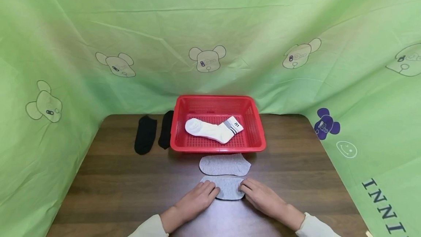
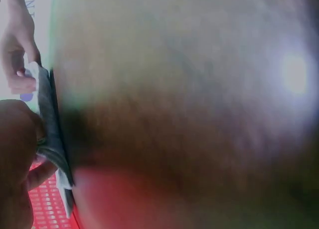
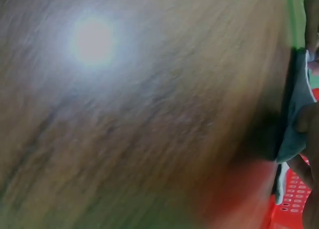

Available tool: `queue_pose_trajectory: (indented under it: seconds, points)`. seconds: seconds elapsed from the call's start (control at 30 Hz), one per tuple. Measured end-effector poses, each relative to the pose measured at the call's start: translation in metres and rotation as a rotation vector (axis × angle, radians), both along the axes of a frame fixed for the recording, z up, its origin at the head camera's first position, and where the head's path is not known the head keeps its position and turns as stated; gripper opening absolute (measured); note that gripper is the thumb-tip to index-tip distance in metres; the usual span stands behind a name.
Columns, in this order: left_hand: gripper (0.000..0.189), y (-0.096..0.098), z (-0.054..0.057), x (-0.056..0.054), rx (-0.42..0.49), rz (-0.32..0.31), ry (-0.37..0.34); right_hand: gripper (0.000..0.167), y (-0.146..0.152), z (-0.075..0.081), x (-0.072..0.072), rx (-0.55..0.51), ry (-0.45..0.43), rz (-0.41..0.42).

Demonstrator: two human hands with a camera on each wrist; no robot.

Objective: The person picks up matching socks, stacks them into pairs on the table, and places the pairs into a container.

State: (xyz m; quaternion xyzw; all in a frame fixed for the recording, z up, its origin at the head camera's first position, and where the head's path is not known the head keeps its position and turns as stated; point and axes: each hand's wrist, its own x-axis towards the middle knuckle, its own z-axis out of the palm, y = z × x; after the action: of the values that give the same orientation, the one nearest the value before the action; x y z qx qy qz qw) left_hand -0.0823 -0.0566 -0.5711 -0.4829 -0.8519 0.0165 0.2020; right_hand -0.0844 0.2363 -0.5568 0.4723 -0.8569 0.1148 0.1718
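A light grey ankle sock (image 1: 230, 189) lies flat near the table's front, its length running left to right. My left hand (image 1: 198, 197) pinches its left end, and my right hand (image 1: 262, 197) pinches the right end. Seen from the left wrist, the sock's edge (image 2: 48, 112) sits between thumb and fingers, slightly raised from the table. The right wrist view shows the sock (image 3: 294, 124) held in the same way. A second grey sock (image 1: 225, 165) lies just beyond, parallel to the first and close to the basket.
A red plastic basket (image 1: 217, 149) stands at the table's back middle, with white striped socks (image 1: 208, 131) inside. Left of it lie two black socks, one (image 1: 145, 135) apart and one (image 1: 166, 131) against the basket's side. Green printed cloth (image 1: 210, 21) hangs around the wooden table (image 1: 131, 185).
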Motion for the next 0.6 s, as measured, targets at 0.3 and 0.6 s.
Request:
queue_pose_trajectory:
  seconds: [0.3, 0.6]
  points:
    - [0.024, -0.013, 0.007, -0.009, 0.111, -0.071, -0.097, 0.031, -0.009, 0.026, -0.005, -0.31, -0.139, -0.012]
    - [0.023, -0.008, 0.027, -0.006, 0.799, 0.198, -0.723, 0.029, -0.019, 0.053, -0.006, -0.515, -0.211, -0.054]
